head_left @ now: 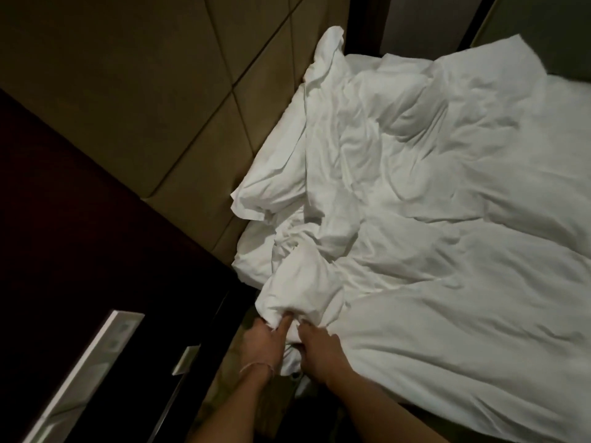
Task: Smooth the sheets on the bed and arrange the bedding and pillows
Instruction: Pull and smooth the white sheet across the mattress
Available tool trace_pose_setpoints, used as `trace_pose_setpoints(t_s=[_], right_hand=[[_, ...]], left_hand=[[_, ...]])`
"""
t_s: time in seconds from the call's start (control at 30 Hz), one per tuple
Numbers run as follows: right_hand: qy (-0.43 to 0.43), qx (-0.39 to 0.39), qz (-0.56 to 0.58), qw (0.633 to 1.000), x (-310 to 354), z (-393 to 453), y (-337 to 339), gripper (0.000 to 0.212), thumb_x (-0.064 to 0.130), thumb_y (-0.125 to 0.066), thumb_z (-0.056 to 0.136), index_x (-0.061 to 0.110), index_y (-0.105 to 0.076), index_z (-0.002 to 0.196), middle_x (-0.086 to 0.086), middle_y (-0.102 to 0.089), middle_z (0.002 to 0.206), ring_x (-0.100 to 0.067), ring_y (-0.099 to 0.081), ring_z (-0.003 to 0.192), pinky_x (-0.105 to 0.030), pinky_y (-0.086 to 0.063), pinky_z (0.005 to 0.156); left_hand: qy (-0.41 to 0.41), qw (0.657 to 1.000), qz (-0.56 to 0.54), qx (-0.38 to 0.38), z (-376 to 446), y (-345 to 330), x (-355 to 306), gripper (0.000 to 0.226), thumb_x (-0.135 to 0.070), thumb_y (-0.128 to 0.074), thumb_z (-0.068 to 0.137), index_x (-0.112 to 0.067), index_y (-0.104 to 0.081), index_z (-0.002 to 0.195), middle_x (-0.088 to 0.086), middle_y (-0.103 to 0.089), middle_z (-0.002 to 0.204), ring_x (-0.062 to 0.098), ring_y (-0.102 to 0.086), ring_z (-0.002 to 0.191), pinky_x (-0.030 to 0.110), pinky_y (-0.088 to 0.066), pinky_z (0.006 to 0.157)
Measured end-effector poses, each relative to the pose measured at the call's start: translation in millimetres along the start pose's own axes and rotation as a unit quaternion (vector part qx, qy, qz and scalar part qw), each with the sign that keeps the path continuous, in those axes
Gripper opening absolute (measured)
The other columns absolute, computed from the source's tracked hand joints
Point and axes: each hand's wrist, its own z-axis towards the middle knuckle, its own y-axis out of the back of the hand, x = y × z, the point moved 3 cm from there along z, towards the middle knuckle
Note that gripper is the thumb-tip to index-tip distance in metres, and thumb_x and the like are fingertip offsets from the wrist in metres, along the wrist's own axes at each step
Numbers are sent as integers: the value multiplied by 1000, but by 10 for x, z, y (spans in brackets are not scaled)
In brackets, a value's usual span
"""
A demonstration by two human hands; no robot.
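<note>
- The left hand (265,342) is seen at the lower middle of the view, its fingers curled into a bunched corner of the white duvet (447,251), which is gripped from the left side.
- A thin string bracelet (256,367) is worn on the left wrist.
- The right hand (319,350) is placed just beside the left, almost touching it, and the same bunched corner is gripped, with its fingertips buried in the cloth.
- The gripped corner is raised into a crumpled peak just above both hands, at the near left edge of the bed.
- The rest of the duvet is spread across the bed to the right, heavily creased, with its far edge reaching the upper right of the view.
- A white pillow (271,183) is found beyond the gripped corner, lying against the padded headboard (192,100) and partly covered by the duvet.
- A second mass of white bedding is stood up against the headboard farther back; whether it is a pillow cannot be told.
- A dark wooden nightstand (80,235) is set to the left of the bed, with a shiny metal strip (86,372) on its top.
</note>
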Motion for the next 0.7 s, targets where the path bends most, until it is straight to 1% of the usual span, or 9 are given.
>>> trace_pose_setpoints(t_s=[0.07,0.13,0.27,0.33,0.4,0.5,0.6,0.63,0.7], right_hand=[[-3,-9,-3,1000,-25,-8,-28,53,21,-45,96,22,-32,148,0,-39,151,-27,-45,127,-37,-36,98],[-7,-21,0,1000,-48,-12,-48,52,20,-44,96,21,-33,147,-1,-39,151,-28,-44,128,-38,-37,97],[-24,-29,7,999,-71,-49,-59,44,19,-43,97,18,-37,140,-4,-46,141,-28,-44,127,-39,-37,96],[-29,-25,8,999,-75,-69,-75,43,24,-44,97,18,-37,139,-5,-48,136,-27,-46,125,-38,-36,95],[-31,-25,10,999,-64,-87,-92,41,28,-43,99,19,-37,138,-6,-50,132,-28,-49,121,-38,-36,93],[-33,-33,15,999,-54,-121,-90,41,29,-41,100,19,-37,139,-7,-51,132,-28,-50,119,-38,-37,94],[-31,-33,23,999,-62,-150,-44,37,29,-39,101,17,-39,136,-8,-51,130,-30,-51,118,-39,-37,94],[-30,-30,26,999,-71,-159,-22,37,31,-39,101,17,-39,135,-9,-51,129,-30,-50,118,-39,-37,95],[-31,-33,25,999,-93,-167,28,36,34,-38,101,17,-40,134,-9,-51,128,-31,-51,117,-40,-37,94]], left_hand=[[12,1000,-11,9,8,-38,-2,62,-65,-62,85,-9,-68,112,15,-71,111,32,-66,101,25,-43,71],[21,999,-18,16,18,-65,-17,64,-64,-64,84,-7,-65,113,16,-69,114,33,-66,102,26,-44,72],[46,998,-29,15,-9,-32,-25,71,-64,-69,80,-5,-53,114,19,-63,120,35,-63,107,28,-41,73],[34,999,-12,9,-7,2,-27,79,-66,-71,77,-4,-48,120,19,-60,126,35,-61,111,30,-45,78],[21,1000,-4,-4,29,29,-45,89,-69,-73,72,-5,-44,126,17,-54,131,36,-58,114,35,-49,86],[12,1000,10,-13,65,50,-152,99,-74,-71,69,-6,-36,131,16,-40,136,39,-53,117,40,-48,88],[6,1000,4,-25,67,37,-273,107,-74,-68,71,-9,-24,143,17,-32,142,42,-48,122,45,-45,94],[14,999,-11,-27,66,26,-299,107,-73,-69,72,-8,-23,144,18,-32,142,43,-47,122,45,-45,94],[33,999,-30,-21,73,-4,-331,101,-69,-71,73,-7,-27,140,21,-35,140,44,-49,119,45,-45,92]])
